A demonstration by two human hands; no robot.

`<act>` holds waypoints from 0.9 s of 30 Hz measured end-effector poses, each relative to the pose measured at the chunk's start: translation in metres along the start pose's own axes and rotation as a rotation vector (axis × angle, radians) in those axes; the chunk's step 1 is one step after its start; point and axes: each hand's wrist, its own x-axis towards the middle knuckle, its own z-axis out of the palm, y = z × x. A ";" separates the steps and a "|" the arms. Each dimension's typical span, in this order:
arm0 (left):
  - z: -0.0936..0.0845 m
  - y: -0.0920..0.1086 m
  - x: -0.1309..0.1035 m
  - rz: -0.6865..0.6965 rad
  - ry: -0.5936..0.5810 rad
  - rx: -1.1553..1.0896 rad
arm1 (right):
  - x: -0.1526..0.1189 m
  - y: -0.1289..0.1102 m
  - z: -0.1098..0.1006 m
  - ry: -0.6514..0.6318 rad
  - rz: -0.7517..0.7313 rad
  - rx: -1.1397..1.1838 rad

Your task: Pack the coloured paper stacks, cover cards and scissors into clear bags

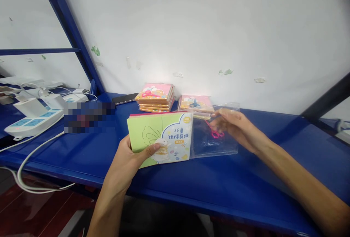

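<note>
The left hand (130, 154) is clamped on a stack of paper (177, 149), its thumb across the front; the stack is held up over the middle of the table (82, 156), nearer its front edge than the stacked packs. A green sheet with a butterfly outline and a white printed panel face outward. The right hand (240, 125) has bent fingers by the top of a clear bag (228, 144) and pink scissors (217, 134); blur hides whether they grip anything. The bag adjoins the paper's right edge. Two piles of packs, a taller one (155, 106) and a lower one (194, 103), stand along the table's back edge. A power strip (38, 122) lies toward its left end.
</note>
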 end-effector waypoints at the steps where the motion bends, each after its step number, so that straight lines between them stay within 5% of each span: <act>1: -0.001 0.001 0.000 -0.005 -0.015 0.002 | 0.000 0.000 0.000 -0.009 0.000 -0.009; 10: 0.004 0.008 -0.004 0.005 -0.139 0.115 | -0.003 -0.004 0.001 -0.044 -0.010 -0.018; 27: 0.007 0.010 -0.007 0.105 -0.072 0.037 | -0.008 -0.014 -0.003 0.037 -0.065 -0.137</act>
